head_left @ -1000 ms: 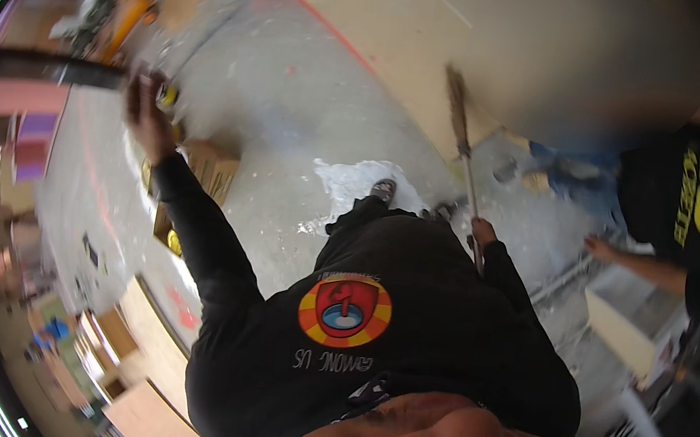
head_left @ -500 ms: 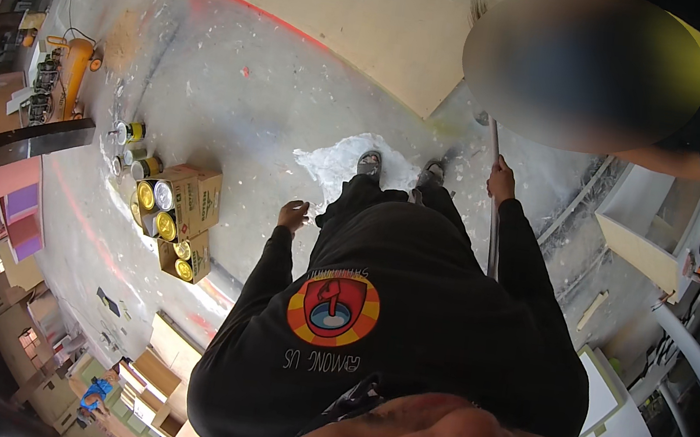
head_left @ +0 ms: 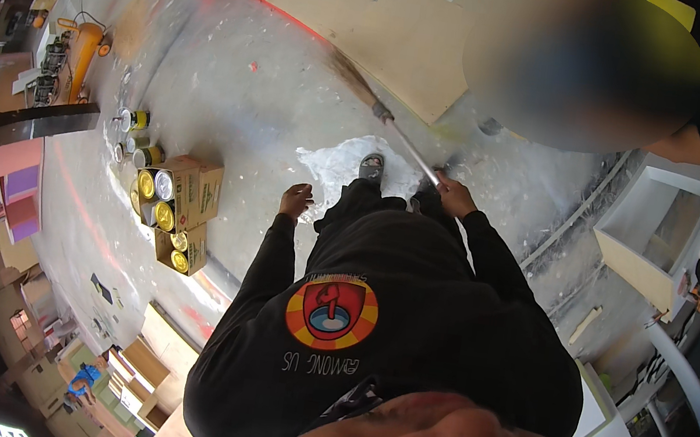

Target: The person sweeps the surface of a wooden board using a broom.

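My right hand (head_left: 456, 199) is wrapped round the metal handle of a broom (head_left: 412, 150). The broom slants forward and to the left across the front of my feet, and its brown bristles reach the floor near the red edge of a large beige board. To the left of my body hangs my left hand (head_left: 296, 201), empty, its fingers loosely apart. I stand at a crumpled white patch (head_left: 331, 163) on the grey floor, which looks like a sheet or spilled paint. My left shoe (head_left: 372, 167) shows on it; the right one is partly hidden behind the broom hand.
The beige board (head_left: 366, 26) lies ahead. At the left are cartons (head_left: 206, 191) of cans, loose paint cans (head_left: 137, 120) and an orange air compressor (head_left: 84, 55). A white open cabinet (head_left: 654, 223) stands right, near a blurred person (head_left: 686, 148). Another person in blue (head_left: 84, 380) is far left.
My right hand has moved inward and left, swinging the broom from my right side to in front of my feet. My left hand stays nearly in place, slightly raised.
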A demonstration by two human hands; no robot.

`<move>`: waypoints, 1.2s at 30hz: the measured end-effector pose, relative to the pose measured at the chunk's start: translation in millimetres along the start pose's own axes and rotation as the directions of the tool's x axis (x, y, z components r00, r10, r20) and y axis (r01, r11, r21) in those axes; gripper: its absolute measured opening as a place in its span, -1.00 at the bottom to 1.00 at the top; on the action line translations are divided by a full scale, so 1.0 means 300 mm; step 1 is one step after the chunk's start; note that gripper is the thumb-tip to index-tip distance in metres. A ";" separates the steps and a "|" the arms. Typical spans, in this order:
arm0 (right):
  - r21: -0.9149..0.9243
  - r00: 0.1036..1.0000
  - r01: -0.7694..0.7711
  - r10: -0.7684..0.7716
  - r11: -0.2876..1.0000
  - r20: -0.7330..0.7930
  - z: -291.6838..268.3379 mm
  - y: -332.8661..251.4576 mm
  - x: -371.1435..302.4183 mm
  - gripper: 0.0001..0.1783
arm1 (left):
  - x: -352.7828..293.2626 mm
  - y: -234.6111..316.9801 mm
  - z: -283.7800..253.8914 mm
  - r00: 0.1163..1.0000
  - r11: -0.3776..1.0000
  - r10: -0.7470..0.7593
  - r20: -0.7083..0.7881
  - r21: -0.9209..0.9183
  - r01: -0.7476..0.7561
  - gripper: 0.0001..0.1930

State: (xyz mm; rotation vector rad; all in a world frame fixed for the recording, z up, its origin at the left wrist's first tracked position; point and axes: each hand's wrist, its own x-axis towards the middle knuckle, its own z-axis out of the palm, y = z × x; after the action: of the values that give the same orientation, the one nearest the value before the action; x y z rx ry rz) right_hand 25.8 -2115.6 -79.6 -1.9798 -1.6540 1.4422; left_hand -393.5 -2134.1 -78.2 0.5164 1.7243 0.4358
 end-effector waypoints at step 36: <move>0.594 0.938 -0.317 0.150 0.739 0.314 -0.204 -0.187 0.297 -0.68 | -0.128 -0.214 -0.073 0.988 0.997 -0.078 -0.135 -0.015 0.077 -0.65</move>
State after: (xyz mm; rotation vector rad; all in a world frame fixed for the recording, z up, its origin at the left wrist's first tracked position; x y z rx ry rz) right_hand 26.9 -1995.4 -59.4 -1.6814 -0.7845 2.0660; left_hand -414.8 -2209.1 -77.6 0.4189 1.8656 0.4312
